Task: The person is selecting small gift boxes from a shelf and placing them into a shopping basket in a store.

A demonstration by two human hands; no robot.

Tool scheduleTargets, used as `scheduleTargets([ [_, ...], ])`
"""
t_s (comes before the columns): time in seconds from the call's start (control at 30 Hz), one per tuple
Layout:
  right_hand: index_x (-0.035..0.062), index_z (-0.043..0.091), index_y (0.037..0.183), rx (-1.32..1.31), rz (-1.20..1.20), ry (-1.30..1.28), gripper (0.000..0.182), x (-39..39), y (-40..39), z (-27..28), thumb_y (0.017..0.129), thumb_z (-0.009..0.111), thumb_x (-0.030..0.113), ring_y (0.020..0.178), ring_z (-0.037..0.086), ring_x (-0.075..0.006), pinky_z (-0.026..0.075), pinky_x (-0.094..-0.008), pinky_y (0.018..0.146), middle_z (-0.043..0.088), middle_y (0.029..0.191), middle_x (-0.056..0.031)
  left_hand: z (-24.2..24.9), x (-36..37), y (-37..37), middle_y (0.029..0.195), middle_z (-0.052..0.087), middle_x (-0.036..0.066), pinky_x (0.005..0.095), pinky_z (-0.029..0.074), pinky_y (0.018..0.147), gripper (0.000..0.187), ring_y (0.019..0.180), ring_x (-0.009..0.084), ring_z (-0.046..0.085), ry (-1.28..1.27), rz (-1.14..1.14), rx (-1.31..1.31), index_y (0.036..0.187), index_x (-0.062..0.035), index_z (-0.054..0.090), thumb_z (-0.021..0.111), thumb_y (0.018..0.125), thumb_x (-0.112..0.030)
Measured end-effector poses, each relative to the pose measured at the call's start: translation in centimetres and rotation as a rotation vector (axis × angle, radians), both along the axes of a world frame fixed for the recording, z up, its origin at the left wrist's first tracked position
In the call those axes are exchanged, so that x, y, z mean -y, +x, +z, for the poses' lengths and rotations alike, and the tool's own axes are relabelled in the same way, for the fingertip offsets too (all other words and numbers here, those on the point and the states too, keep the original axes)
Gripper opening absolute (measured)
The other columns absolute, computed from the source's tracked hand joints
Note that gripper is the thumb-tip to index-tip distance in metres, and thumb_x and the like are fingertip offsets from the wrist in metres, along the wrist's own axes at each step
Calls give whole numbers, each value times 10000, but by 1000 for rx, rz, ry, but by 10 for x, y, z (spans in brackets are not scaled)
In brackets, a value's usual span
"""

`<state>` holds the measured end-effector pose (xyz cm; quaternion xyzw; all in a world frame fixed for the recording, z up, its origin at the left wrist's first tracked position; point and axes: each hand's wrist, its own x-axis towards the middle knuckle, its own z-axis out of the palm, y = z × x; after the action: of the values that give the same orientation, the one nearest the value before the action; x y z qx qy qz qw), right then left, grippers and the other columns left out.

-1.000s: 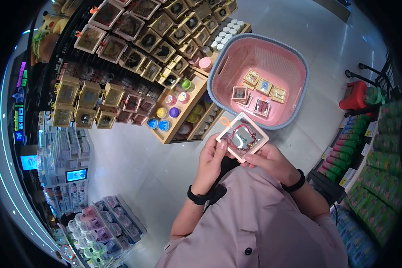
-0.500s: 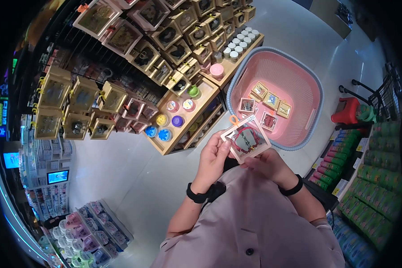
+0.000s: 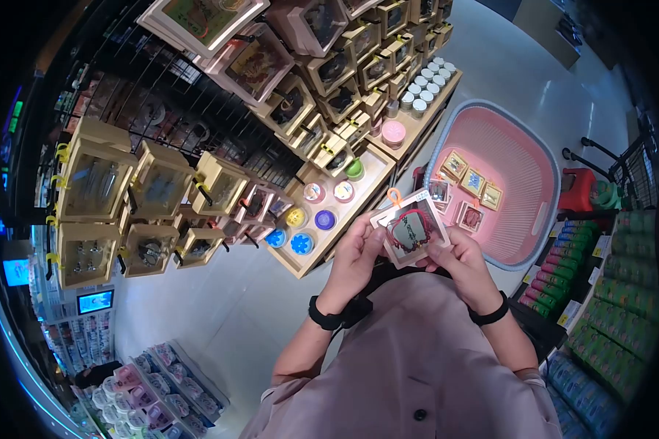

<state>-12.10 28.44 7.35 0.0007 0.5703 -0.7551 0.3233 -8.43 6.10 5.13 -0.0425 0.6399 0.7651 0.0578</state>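
Note:
Both hands hold a pale pink-framed clear box with a red bead bracelet (image 3: pixel 408 230) inside, around a card with dark writing. An orange loop hangs from its top corner. My left hand (image 3: pixel 357 252) grips the left edge, thumb on the front. At the lower right edge, my right hand (image 3: pixel 461 262) is closed with its thumb across the frame. Beyond the box stands a pink laundry basket (image 3: pixel 523 157) with a grey-blue rim. Several framed boxes (image 3: pixel 472 181) lie on its bottom, some partly hidden by the held box.
Rows of framed accessory boxes hang on a black wire rack (image 3: pixel 231 157) at the left. Below them, a wooden display tray (image 3: pixel 300 268) carries colourful round tubs. Shelves of green packages (image 3: pixel 622 300) are at right, near a red item (image 3: pixel 577 189) and a cart (image 3: pixel 626 161).
The view has shifted, so the rack looks nearer and the basket sits further right and lower. My right thumb now lies over the box's front edge. Both hands keep holding the box.

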Motion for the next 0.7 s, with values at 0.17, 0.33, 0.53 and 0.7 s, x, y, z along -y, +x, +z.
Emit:
scheduleTargets([
  [0.17, 12, 580, 1197, -25, -22, -6, 254, -10, -6, 2, 1012, 623, 181, 901, 681, -126, 525, -247, 768, 699, 1038, -72, 1, -20, -1, 1169, 650, 52, 264, 509, 897, 372, 1037, 86, 615, 118, -70, 13, 1392, 12, 461, 539, 1052, -117],
  [0.33, 18, 584, 1194, -45, 4, 34, 213, -18, -8, 1, 1017, 584, 137, 906, 683, -134, 531, -265, 776, 698, 1060, -83, -1, -30, 3, 1174, 648, 53, 259, 512, 885, 346, 1035, 81, 613, 69, -43, 8, 1367, 10, 478, 541, 1048, -108],
  [0.53, -12, 560, 1257, -75, 102, 74, 290, -37, -8, -8, 1009, 613, 130, 923, 662, -105, 514, -241, 818, 701, 1035, -54, 0, -36, 3, 1112, 660, 61, 273, 531, 820, 313, 953, 109, 636, 76, 142, -26, 1335, 2, 500, 529, 1051, -125],
  [0.7, -53, 602, 1191, -317, 226, 323, 283, -55, 5, -14, 971, 658, 116, 876, 667, -127, 526, -248, 792, 710, 992, -105, 4, -28, 7, 1062, 649, 44, 287, 564, 835, 318, 915, 90, 633, 19, 279, -37, 1318, 1, 507, 542, 1048, -163],
])
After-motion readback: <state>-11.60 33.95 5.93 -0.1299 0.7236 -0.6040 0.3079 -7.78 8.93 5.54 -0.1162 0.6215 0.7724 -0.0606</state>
